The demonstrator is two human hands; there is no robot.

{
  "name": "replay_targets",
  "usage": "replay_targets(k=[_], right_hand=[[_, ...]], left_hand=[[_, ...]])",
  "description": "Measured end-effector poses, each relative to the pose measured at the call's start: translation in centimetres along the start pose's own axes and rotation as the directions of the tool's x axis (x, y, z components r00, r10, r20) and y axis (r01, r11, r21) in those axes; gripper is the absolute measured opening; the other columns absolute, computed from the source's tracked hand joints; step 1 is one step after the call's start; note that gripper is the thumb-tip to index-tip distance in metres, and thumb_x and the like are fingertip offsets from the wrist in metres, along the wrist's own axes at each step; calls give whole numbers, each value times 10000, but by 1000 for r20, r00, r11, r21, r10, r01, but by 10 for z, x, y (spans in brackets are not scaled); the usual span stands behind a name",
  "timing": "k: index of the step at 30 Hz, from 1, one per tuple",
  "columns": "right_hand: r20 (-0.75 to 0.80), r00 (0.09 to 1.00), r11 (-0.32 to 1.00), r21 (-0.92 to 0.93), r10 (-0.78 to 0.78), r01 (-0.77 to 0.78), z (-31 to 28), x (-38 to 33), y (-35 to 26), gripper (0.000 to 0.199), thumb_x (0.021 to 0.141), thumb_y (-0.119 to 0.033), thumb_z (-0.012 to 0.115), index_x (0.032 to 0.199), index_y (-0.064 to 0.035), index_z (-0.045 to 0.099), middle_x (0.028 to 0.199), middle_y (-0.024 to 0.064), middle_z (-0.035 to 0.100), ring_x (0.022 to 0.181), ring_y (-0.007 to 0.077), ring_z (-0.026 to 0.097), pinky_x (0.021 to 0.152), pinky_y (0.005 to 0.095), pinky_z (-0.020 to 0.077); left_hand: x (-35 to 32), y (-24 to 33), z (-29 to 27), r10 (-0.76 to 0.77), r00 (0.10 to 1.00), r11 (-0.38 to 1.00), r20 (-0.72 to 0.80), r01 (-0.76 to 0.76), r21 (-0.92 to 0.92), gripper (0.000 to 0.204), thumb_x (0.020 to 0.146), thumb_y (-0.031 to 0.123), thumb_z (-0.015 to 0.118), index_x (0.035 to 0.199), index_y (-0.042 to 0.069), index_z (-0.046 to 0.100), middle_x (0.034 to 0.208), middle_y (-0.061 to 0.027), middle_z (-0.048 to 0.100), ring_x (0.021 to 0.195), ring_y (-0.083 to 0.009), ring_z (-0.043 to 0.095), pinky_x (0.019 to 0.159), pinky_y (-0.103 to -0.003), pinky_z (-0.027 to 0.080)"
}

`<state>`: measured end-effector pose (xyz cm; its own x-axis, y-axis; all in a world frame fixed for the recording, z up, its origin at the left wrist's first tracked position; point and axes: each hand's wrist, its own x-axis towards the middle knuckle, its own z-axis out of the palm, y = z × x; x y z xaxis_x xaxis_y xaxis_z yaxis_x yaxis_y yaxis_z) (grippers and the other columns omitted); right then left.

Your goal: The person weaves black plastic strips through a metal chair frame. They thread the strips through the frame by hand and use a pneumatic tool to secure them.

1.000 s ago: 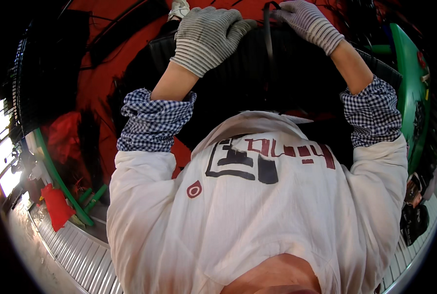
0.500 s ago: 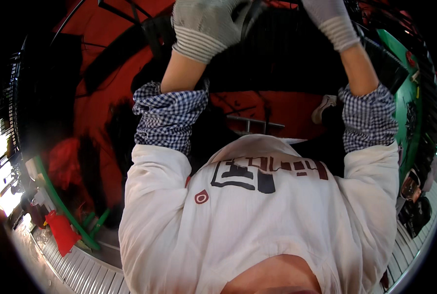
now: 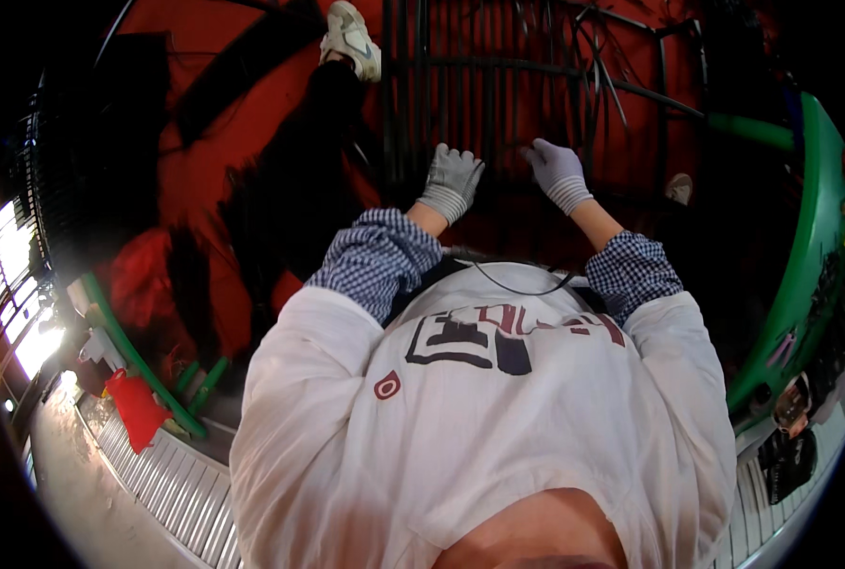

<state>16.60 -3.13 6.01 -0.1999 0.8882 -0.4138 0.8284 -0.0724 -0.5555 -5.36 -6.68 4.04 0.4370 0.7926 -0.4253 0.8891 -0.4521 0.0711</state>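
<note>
- Far left: I log a bright window (image 3: 26, 294), a curved green rail (image 3: 124, 343) and, overlapping its lower end in view, a red cloth (image 3: 136, 412).
- Left of centre: red ground (image 3: 218, 142); above it, a light shoe (image 3: 351, 43) with its toe toward the top edge.
- Centre, upper: I find the black barred frame (image 3: 498, 64) directly ahead of the wearer, beyond both hands. Its slim bars lie side by side, long axes running away from the torso to the top edge. A crossbar cuts over them left to right, dipping toward the right.
- Left hand (image 3: 454, 180): gloved, at the frame's near end, back of the hand up, fingers curled and directed away from the body, thumb side inward. Forearm rises from lower left out of a checked sleeve (image 3: 375, 254). Grip: fingers bent; I cannot tell whether they close on anything.
- Right hand (image 3: 557, 175): gloved, just beside the left, a gap between them. It angles up and inward, fingertips toward the left hand, wrist at lower right. Fingers bent; whether a thin piece sits in them, I cannot tell.
- Right: a second shoe (image 3: 679, 188), partly in shadow; beyond it, a broad green rail (image 3: 809, 223) bowing along the rim.
</note>
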Motion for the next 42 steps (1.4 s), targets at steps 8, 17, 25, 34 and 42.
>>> replay_targets(k=[8,17,25,34,42], right_hand=[[-122,991,995,74,-51,60,-16,102,21,244,980,-303,651,998,-63,696,826,161,693,718,324,647,683,412,528],[98,994,948,318,-47,14,-51,216,27,108,955,56,562,1009,139,604,973,226,651,883,326,630,805,413,541],[372,854,-293,916,364,-274,-24,254,51,202,962,77,517,1126,191,556,1242,363,565,1084,474,592,864,448,548],[359,818,-233,931,450,-280,2,277,75,190,945,99,517,1081,225,557,1196,387,586,1105,496,613,874,470,559],[-76,996,998,-41,-56,53,-21,257,92,212,941,-233,707,970,-27,747,829,165,715,794,232,702,769,336,548]], left_hand=[[33,-5,13,-4,967,993,256,-27,117,425,889,338,699,1259,140,634,1114,-105,651,1069,-259,624,984,-426,366],[48,-5,9,-27,935,998,352,3,70,490,863,329,739,1276,101,609,1136,-128,641,1065,-266,618,947,-422,369],[47,-6,-2,-10,928,999,372,-4,38,525,868,327,729,1325,108,592,1155,-139,638,1091,-273,611,952,-426,372],[72,-5,-83,-107,832,983,545,170,-67,408,957,441,567,1204,138,681,1068,-112,704,1026,-276,666,929,-456,443],[211,-35,-127,-108,967,978,232,145,-147,519,1014,478,501,1378,118,584,1318,-125,611,1209,-317,552,1039,-464,393]])
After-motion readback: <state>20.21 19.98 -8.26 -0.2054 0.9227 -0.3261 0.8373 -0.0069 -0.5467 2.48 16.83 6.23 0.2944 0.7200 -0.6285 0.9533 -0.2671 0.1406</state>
